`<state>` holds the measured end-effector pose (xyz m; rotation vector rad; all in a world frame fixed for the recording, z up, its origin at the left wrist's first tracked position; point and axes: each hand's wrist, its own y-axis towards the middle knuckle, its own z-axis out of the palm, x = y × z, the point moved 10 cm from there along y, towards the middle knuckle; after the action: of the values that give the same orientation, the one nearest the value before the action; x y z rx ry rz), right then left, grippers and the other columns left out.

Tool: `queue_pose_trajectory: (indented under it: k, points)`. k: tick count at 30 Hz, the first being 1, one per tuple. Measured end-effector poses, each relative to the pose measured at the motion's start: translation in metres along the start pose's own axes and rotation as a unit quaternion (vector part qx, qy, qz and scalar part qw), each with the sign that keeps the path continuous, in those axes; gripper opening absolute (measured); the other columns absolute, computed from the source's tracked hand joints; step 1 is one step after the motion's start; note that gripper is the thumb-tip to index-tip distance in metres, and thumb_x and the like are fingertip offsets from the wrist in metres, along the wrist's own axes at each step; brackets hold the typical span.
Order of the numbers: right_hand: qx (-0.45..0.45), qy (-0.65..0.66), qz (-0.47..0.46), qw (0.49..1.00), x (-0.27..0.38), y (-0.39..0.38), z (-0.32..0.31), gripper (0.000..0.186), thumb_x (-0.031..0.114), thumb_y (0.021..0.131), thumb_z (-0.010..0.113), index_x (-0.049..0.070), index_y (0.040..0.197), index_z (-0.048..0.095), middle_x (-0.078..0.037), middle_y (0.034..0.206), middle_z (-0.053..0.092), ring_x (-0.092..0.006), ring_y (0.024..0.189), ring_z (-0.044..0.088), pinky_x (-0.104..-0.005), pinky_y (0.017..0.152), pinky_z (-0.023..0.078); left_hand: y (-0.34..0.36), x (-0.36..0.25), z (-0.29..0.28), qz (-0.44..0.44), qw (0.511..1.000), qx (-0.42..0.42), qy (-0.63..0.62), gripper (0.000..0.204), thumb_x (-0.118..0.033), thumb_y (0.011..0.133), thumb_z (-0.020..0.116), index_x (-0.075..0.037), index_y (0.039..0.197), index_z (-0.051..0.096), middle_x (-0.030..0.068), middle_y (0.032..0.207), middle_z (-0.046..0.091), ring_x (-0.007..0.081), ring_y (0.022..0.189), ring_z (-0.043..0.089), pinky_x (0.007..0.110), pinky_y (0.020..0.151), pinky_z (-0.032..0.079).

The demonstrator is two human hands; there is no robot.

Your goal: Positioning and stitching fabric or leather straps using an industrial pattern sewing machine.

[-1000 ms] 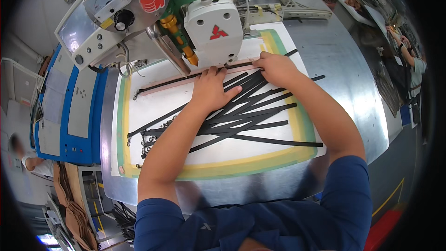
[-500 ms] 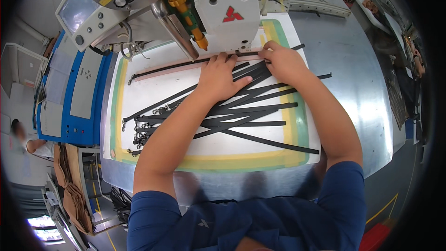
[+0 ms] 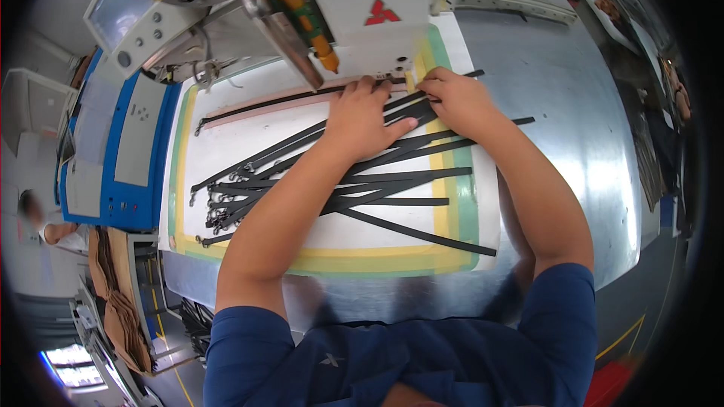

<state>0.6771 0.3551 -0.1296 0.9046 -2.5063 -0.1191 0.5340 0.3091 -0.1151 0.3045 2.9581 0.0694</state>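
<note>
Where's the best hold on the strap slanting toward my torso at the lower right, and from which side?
Likely the strap's right end, approached from the near side: that end lies free, whereas its left part runs in among the crossed straps.

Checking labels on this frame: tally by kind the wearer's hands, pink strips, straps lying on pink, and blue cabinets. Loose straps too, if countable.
Wearer's hands: 2 (left hand, right hand)
Pink strip: 1
Black strap on the pink strip: 1
Blue cabinet: 1
Loose black straps: no firm count; they overlap and run under the left forearm
Total counted: 5
</note>
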Motion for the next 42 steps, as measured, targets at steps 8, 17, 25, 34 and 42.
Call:
queue_pose_trajectory:
  k: [8, 17, 25, 34, 42]
  points:
    - [-0.014, 0.029, 0.009, 0.999, 0.006, -0.002, -0.011, 0.028, 0.01, 0.092, 0.067, 0.013, 0.119, 0.075, -0.005, 0.124, 0.069, -0.0346, 0.1, 0.072, -0.0449, 0.087, 0.058, -0.033, 0.058, -0.027, 0.04, 0.997, -0.056, -0.03, 0.058, -0.053, 0.097, 0.068, -0.005, 0.13, 0.07, 0.0197, 0.134, 0.066, 0.038, 0.124, 0.064, 0.05, 0.104, 0.05]
    - [-0.005, -0.004, 0.026, 1.0, 0.006, 0.001, -0.02, 0.027, 0.011, 0.093, 0.067, 0.015, 0.118, 0.075, -0.005, 0.121, 0.068, -0.0333, 0.095, 0.072, -0.0445, 0.082, 0.059, -0.115, 0.328, -0.1, -0.314, 0.929, -0.124, 0.155, 0.047, -0.044, 0.096, 0.067, -0.009, 0.126, 0.074, 0.021, 0.125, 0.071, 0.0412, 0.115, 0.068, 0.053, 0.1, 0.054]
    - [0.005, 0.005, 0.026, 1.0, 0.004, 0.001, -0.022, 0.027, 0.013, 0.092, 0.068, 0.015, 0.118, 0.073, -0.004, 0.121, 0.067, -0.0318, 0.099, 0.072, -0.0452, 0.084, 0.059, -0.122, 0.41, -0.099, -0.405, 0.907, -0.083, 0.081, 0.051, -0.048, 0.098, 0.068, -0.003, 0.12, 0.074, 0.0256, 0.114, 0.075, 0.0426, 0.112, 0.071, 0.05, 0.097, 0.056]
    - [-0.004, 0.0, 0.001, 1.0, 0.002, -0.001, -0.02, 0.022, 0.02, 0.096, 0.068, 0.014, 0.118, 0.072, -0.006, 0.112, 0.064, -0.0307, 0.095, 0.071, -0.0449, 0.081, 0.059, -0.185, 0.33, -0.185, -0.39, 0.884, -0.244, 0.087, 0.052, -0.046, 0.107, 0.056, 0.001, 0.091, 0.074, 0.0264, 0.085, 0.071, 0.0466, 0.082, 0.068, 0.052, 0.074, 0.051]
    - [0.025, 0.056, 0.066, 0.996, 0.026, -0.012, -0.036, 0.038, 0.026, 0.093, 0.074, 0.009, 0.125, 0.063, -0.013, 0.115, 0.064, -0.0373, 0.1, 0.07, -0.0455, 0.086, 0.058, -0.333, 0.281, -0.183, -0.38, 0.865, -0.329, 0.015, 0.056, -0.034, 0.111, 0.057, 0.006, 0.072, 0.055, 0.0153, 0.059, 0.042, 0.0206, 0.057, 0.035, 0.043, 0.055, 0.032]
